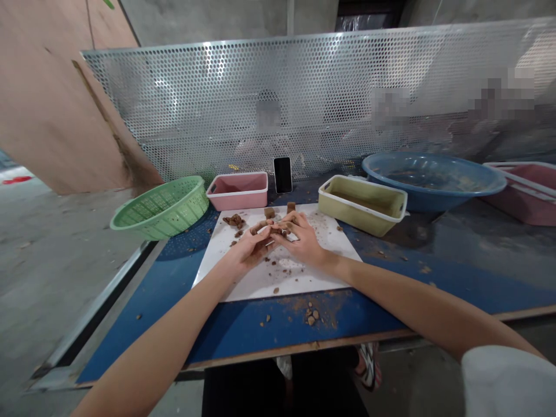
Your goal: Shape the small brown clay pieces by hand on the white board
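Note:
Over the middle of a white board, my two hands meet at the fingertips around a small brown, earthy lump. My left hand curls under and around it from the left, with the thumb on top. My right hand pinches it from the right, fingers dirty with brown soil. The fingers cover most of the lump. Just beyond the hands stand two brown blocks, one to the left and one to the right. A crumbly brown clump lies at the board's far left.
Behind the board stand a green basket, a pink bin, an upright phone, a yellow-green bin and a wide blue basin. A perforated metal panel closes the back. Small stones lie near the blue table's front edge.

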A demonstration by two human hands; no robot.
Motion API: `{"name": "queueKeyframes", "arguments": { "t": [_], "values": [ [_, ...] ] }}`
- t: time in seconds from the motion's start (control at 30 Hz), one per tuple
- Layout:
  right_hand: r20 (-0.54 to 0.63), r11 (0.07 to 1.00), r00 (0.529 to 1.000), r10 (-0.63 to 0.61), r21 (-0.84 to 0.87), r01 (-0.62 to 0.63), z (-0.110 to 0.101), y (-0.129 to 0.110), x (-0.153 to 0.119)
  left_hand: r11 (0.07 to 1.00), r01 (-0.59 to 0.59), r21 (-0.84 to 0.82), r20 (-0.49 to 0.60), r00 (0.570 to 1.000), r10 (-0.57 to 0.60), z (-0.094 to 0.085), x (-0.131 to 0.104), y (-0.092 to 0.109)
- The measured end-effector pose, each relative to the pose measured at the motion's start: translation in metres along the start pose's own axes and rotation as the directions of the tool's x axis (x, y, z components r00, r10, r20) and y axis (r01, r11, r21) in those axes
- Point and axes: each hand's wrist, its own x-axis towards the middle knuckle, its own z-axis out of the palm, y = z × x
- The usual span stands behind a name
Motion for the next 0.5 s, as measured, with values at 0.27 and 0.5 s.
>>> {"name": "queueKeyframes", "arguments": {
  "t": [0.27, 0.5],
  "values": [
    [0.003, 0.999, 1.0, -0.01, 0.034, 0.01, -0.004, -0.004, 0.0, 1.0, -0.021, 0.005, 0.021, 1.0, 0.021, 0.003, -0.001, 0.003],
    [0.009, 0.999, 0.999, -0.041, 0.017, 0.041, -0.005, 0.0, 0.003, 1.0, -0.013, -0.006, 0.051, 0.999, 0.013, 0.004, -0.003, 0.01]
  ]
}}
